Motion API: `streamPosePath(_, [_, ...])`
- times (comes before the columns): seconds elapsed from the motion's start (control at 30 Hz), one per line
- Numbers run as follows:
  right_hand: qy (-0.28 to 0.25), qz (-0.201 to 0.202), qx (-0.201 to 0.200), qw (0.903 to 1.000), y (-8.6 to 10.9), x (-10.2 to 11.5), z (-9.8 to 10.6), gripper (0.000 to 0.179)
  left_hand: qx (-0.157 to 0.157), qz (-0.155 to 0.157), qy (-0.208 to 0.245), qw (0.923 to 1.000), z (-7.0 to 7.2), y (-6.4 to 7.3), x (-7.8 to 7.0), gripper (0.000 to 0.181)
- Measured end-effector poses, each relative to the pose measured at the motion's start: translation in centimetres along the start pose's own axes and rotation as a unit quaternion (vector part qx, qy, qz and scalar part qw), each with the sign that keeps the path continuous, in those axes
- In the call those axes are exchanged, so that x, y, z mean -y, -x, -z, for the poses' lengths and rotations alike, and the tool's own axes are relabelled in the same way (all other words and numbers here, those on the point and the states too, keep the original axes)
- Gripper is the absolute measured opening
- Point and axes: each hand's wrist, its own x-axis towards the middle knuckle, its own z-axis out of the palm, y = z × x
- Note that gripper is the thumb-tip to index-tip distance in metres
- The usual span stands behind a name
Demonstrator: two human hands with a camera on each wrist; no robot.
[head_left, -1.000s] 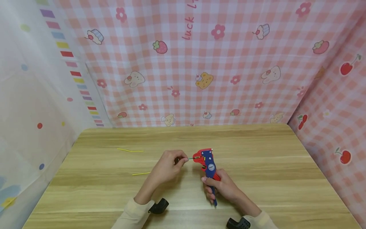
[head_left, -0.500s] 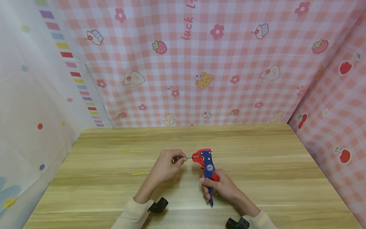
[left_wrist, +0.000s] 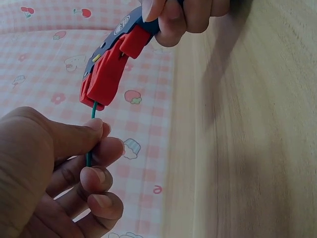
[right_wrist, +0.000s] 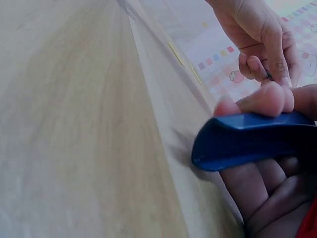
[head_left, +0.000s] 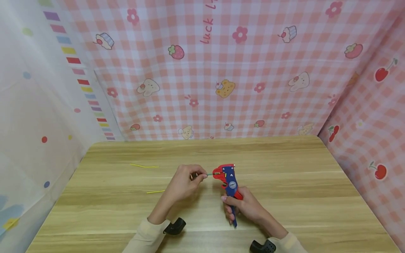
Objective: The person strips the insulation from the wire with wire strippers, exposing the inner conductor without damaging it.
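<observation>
My left hand (head_left: 186, 182) pinches a thin green wire (left_wrist: 93, 110) between thumb and forefinger, the other fingers loosely bent below. The wire's far end runs into the red jaws of a red and blue wire stripper (head_left: 232, 184), so its tip is hidden there. My right hand (head_left: 246, 204) grips the stripper's handles, the thumb lying across the blue one. From close up, the blue handle (right_wrist: 237, 144) shows as a hollow channel with my fingers around it. The tool stands roughly upright over the table, its head turned toward my left hand.
Two short yellow wires lie on the wooden table (head_left: 284, 168): one yellow wire (head_left: 143, 166) at the back left, another yellow wire (head_left: 155, 192) close beside my left forearm. A checked pink curtain (head_left: 202, 70) hangs behind the table's far edge.
The stripper and right hand have shifted very slightly left, the lower handle end swinging a little left. The left hand keeps its pinch on the green wire, almost still.
</observation>
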Motion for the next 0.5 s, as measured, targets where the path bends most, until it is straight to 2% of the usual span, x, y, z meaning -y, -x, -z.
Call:
streamPosePath(0.13, [-0.004, 0.0, -0.027, 0.9996, 0.01, -0.03, -0.29, 0.024, 0.004, -0.005, 0.005, 1.0, -0.03, -0.02, 0.06, 0.009])
streamPosePath(0.27, [-0.013, -0.016, -0.063, 0.9978, -0.04, 0.0, -0.4, 0.025, 0.01, -0.003, 0.007, 0.9999, -0.14, -0.07, 0.18, 0.008])
streamPosePath(0.5, [-0.004, -0.033, -0.056, 0.9979, -0.14, 0.13, 0.0, 0.031, 0.005, 0.017, -0.009, 0.9998, 0.22, 0.03, 0.19, 0.008])
